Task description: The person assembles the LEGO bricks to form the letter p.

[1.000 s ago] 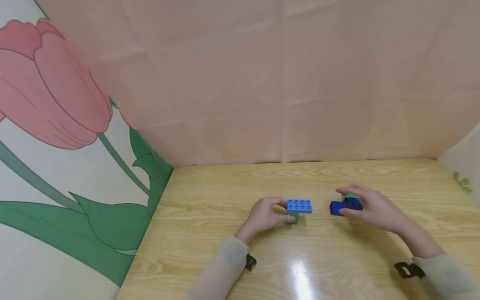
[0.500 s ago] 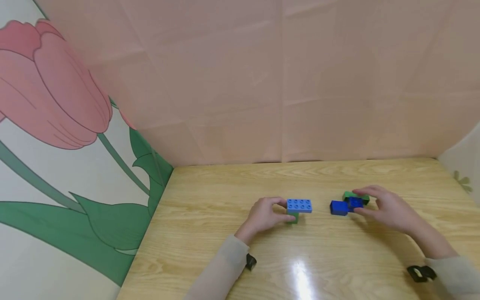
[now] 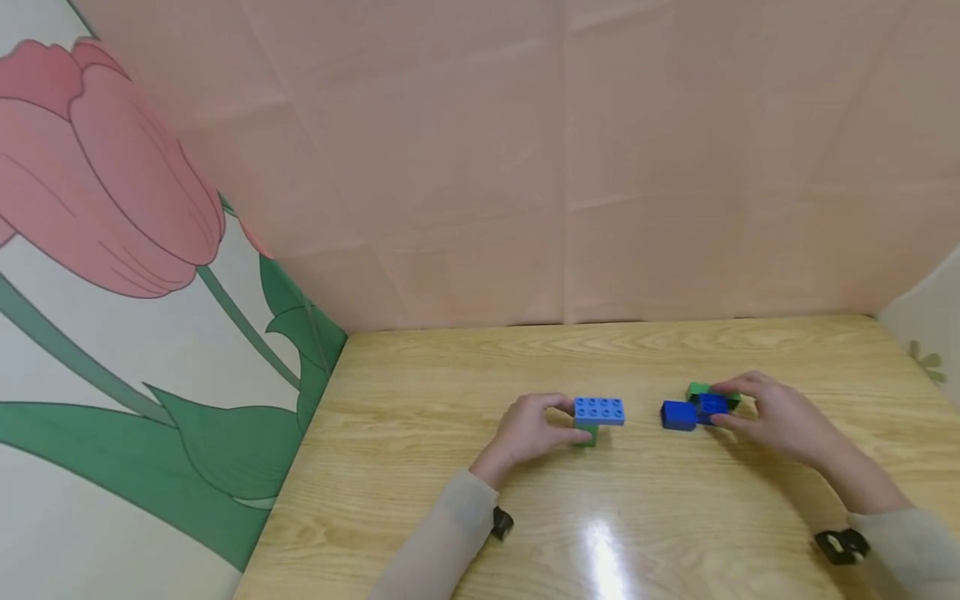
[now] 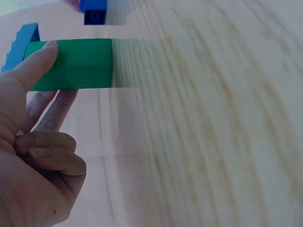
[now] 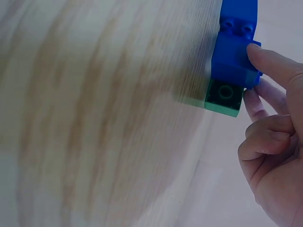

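Observation:
My left hand pinches a green block between thumb and fingers. A light blue toy brick with two rows of studs lies across the top of the green block and overhangs to the right. To the right, my right hand pinches a small dark blue brick, its thumb on the near side and fingers on the far side. Against that brick's left sits another dark blue brick. A green brick lies behind, partly hidden by fingers; its hollow side shows in the right wrist view.
The bricks are on a light wood-grain table. A pinkish cloth backdrop hangs behind its far edge. At the left stands a panel with a printed tulip. Small black devices are worn at both wrists.
My right hand has shifted slightly to the right and uncovered more of the blue and green bricks. The left hand and its bricks have stayed in place.

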{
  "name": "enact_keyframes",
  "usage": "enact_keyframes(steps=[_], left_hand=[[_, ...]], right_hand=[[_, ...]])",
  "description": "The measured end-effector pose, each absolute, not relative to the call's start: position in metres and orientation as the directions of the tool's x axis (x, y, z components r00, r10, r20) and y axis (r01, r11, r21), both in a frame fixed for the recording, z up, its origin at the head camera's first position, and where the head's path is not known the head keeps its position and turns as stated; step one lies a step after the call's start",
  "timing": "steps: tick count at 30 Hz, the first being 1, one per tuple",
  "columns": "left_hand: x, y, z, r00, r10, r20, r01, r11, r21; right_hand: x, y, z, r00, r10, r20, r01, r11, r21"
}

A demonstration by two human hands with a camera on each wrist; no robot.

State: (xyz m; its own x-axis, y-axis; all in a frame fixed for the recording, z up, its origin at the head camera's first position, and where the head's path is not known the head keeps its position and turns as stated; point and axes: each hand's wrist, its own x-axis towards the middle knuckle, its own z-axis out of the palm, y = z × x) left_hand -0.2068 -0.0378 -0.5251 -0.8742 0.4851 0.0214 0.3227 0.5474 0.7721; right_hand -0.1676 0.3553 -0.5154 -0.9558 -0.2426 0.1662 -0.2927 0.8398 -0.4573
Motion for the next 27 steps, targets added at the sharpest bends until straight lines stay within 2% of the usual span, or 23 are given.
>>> enact_keyframes(steps=[21,27], left_hand=[[-0.2066,-0.0367,-0.5239,-0.88,0.474,0.002,0.303,0.559,0.771],[-0.2069,-0.0365,-0.5248,-0.881,0.473,-0.008,0.295,0.562,0.773]], right_hand=[[-0.1663,0.3576,-0.5177,-0.951,-0.277,0.139,-0.309,0.828,-0.469],[-0.1638,0.3575,-0.5164,-0.946,-0.276,0.17,-0.324,0.814,-0.481]])
